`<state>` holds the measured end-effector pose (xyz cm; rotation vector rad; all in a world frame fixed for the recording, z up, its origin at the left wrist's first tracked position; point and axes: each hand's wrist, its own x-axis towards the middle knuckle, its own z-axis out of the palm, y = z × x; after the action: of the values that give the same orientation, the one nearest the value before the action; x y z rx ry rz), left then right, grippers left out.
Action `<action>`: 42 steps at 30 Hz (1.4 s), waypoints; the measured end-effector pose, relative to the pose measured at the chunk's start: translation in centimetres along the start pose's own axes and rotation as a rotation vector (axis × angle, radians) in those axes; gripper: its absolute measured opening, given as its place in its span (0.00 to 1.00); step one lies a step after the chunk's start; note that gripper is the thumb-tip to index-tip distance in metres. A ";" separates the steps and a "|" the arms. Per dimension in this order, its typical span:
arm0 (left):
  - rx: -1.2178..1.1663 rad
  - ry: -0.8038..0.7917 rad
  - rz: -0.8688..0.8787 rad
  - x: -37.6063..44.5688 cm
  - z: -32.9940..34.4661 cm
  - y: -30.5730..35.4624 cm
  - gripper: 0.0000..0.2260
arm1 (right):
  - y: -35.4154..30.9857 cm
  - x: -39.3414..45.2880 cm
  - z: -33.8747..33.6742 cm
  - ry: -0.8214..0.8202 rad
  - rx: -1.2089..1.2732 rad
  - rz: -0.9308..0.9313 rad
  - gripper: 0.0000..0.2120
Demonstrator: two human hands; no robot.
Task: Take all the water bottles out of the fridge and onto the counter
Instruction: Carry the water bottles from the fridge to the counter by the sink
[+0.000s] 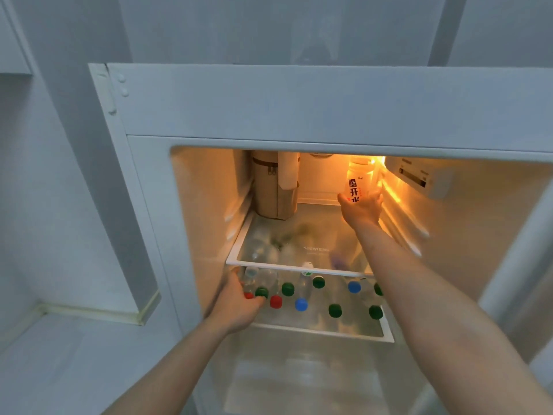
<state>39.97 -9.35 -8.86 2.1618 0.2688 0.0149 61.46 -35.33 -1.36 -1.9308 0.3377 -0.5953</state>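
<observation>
- Inside the open fridge [155, 205], both hands are already at work on separate shelves, one high and one low.
- Far back on the upper glass shelf [299, 235], the right hand [360, 209] wraps its fingers around the base of a white-labelled bottle [357, 181] that stands upright near the right wall, under the interior light.
- Its long axis runs vertically, so the likely way out is straight back toward the person along the arm; the shelf in front of it looks free of obstacles.
- Down on the lower shelf [386, 330], the left hand [239, 304] closes around the leftmost bottles, its fingers curled over a green-capped bottle [261, 292]; a red cap shows just beside the fingers, and whether that one is also held I cannot tell.
- Alongside it, a crowd of upright bottles fills that shelf: green, red and blue caps in rough rows, close to one another, running to the right, away from the left hand.
- Those bottles stand under the front lip of the upper shelf, so each would probably need to come forward before it can be lifted.
- At the back left of the upper shelf stands a tan zipped pouch [269, 187], well apart from either hand.
- Nothing sits yet on the pale counter [74, 354] at the lower left, nearer the left hand, so nearly all of the job appears to remain.
</observation>
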 end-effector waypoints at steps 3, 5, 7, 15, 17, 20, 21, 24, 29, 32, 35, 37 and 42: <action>-0.015 0.002 -0.033 1.4 0.6 -0.3 0.36 | -0.1 1.8 0.9 -0.002 0.045 0.036 0.53; -0.017 0.010 -0.055 2.5 1.1 -0.3 0.35 | -0.4 2.4 1.1 -0.025 0.088 0.057 0.46; -0.006 0.009 -0.103 3.8 1.5 -0.2 0.34 | -0.4 2.7 1.4 -0.022 0.113 0.064 0.40; 0.020 0.238 -0.189 6.8 4.1 0.3 0.18 | 0.0 -2.4 1.3 -0.052 0.039 -0.071 0.30; 0.018 0.311 -0.184 6.3 4.5 0.7 0.16 | -0.2 -4.3 1.1 -0.064 0.041 -0.084 0.30; -0.034 0.387 -0.155 5.2 4.9 0.9 0.18 | -0.5 -6.3 0.6 -0.080 0.017 -0.088 0.31; -0.064 0.403 -0.142 4.6 5.0 0.9 0.19 | -0.6 -6.8 0.4 -0.081 0.010 -0.092 0.31; -0.157 0.437 -0.097 3.2 5.3 0.1 0.12 | -0.6 -8.2 -0.3 -0.082 0.001 -0.111 0.31; -0.269 0.478 -0.007 0.3 5.1 -0.8 0.10 | -0.6 -10.2 -1.0 -0.057 0.042 -0.138 0.31; -0.295 0.513 0.024 -1.6 4.6 -1.1 0.10 | -0.5 -11.5 -1.3 -0.043 0.068 -0.156 0.30; -0.287 0.538 0.035 -3.5 4.2 -2.0 0.10 | -0.4 -12.8 -1.3 -0.020 0.086 -0.166 0.31; -0.324 0.563 0.073 -4.7 4.0 -2.3 0.10 | -0.4 -13.5 -1.2 -0.009 0.092 -0.169 0.30; -0.340 0.627 0.116 -7.4 3.2 -1.9 0.11 | -0.4 -15.1 -1.4 -0.012 0.128 -0.169 0.29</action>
<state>32.73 -12.35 -11.52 1.7782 0.4586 0.7582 47.99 -28.89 -4.31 -1.8496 0.1263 -0.6987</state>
